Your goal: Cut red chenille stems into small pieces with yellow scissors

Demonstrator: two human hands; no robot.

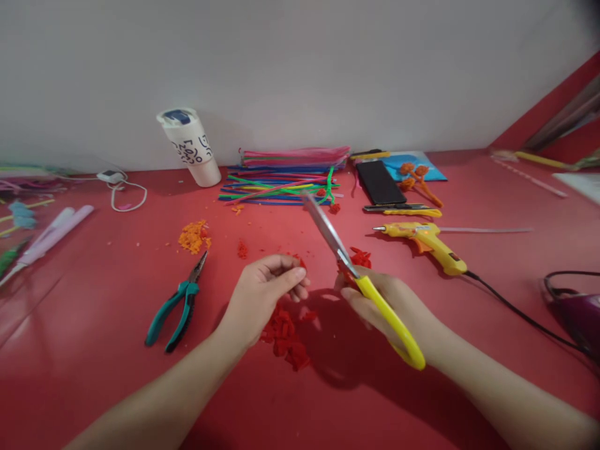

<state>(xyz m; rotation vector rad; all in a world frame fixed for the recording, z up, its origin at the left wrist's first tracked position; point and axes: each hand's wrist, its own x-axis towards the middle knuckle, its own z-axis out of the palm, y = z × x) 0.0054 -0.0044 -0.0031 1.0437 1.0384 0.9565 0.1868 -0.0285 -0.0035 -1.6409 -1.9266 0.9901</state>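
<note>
My right hand is closed around a pair of scissors with yellow handles. The blades look shut and point up and away to the left. Between the thumb and fingertips of my left hand is a small red piece, mostly hidden. Cut red pieces lie in a loose pile below my left hand. More red pieces show just beyond my right fingers; whether those fingers touch any, I cannot tell.
Teal pliers lie left, below orange scraps. Colourful pipe cleaners lie by the wall, beside a white tumbler. To the right are a black phone, a cutter knife and a corded yellow glue gun.
</note>
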